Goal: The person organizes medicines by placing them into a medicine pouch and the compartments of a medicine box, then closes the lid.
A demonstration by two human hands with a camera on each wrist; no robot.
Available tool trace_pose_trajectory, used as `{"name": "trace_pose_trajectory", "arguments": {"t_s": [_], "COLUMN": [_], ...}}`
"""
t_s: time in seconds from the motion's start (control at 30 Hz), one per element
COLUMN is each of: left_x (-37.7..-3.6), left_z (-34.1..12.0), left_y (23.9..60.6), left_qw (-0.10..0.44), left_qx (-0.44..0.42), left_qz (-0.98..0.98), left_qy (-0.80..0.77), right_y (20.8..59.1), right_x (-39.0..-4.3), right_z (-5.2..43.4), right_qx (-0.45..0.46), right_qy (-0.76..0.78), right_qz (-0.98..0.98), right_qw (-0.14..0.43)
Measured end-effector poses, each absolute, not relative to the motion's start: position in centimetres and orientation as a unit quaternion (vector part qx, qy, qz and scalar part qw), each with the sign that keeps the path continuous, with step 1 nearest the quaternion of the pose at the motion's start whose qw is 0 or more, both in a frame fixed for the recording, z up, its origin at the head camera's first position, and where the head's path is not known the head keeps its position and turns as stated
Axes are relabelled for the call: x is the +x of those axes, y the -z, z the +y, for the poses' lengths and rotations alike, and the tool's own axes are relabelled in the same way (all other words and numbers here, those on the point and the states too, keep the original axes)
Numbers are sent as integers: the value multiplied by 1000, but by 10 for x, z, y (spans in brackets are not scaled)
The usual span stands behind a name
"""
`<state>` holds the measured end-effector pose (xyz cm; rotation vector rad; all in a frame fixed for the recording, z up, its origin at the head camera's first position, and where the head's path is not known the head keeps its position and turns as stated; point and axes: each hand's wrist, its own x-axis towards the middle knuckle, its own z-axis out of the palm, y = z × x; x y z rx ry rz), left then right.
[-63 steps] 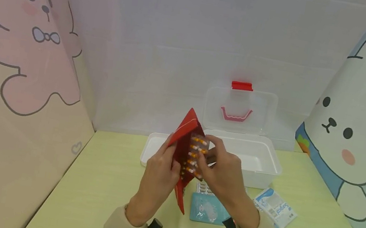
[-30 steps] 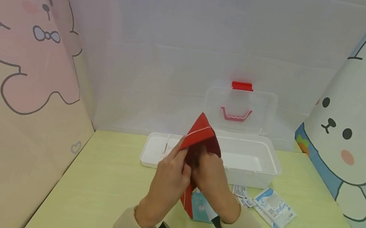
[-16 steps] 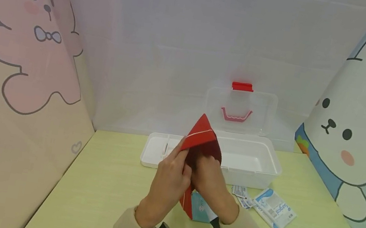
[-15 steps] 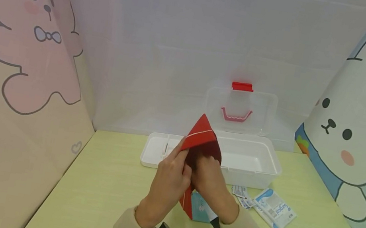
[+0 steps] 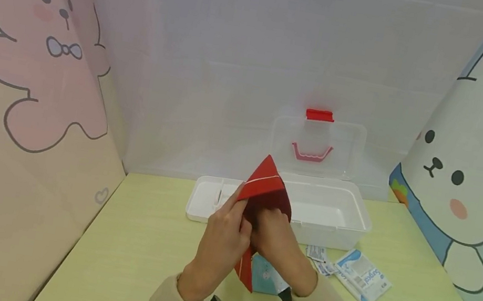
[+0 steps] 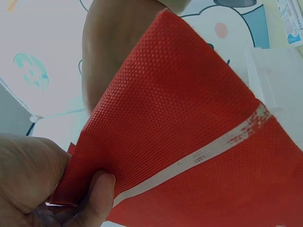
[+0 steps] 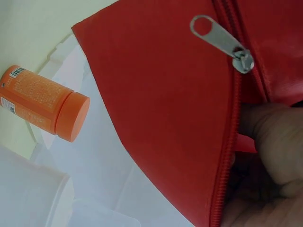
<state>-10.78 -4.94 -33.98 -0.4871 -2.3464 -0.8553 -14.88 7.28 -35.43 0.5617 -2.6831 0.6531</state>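
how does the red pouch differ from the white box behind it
The red pouch is soft woven fabric with a zipper, held up off the table by both hands; the white box is rigid plastic, resting on the table with its clear lid raised. Both are open.

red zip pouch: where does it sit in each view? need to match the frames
Head: red zip pouch at centre, held upright between both hands, tip before the white storage box.
Left wrist: fills most of the frame, white stripe across it, left hand gripping its lower-left corner.
Right wrist: upper right, zipper pull visible.
Shared landmark: the white storage box.
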Motion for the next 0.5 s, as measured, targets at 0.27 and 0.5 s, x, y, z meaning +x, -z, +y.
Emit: {"name": "trace_pose_trajectory", "arguments": {"t_s": [0.27,0.5], "left_x": [-108,-111], "left_z": [-52,-58], "left_y": [340,342], "left_qw": [305,293], "left_qx": [-184,-179], "left_qz": [-882,-886], "left_qy": [310,311], "right_y": [339,329], "right_x": [-143,-136], "right_z": [78,88], "right_qx": [227,230], "right_qy": [-258,-252], "right_qz": [-913,-903], "right_qw": [219,261]}}
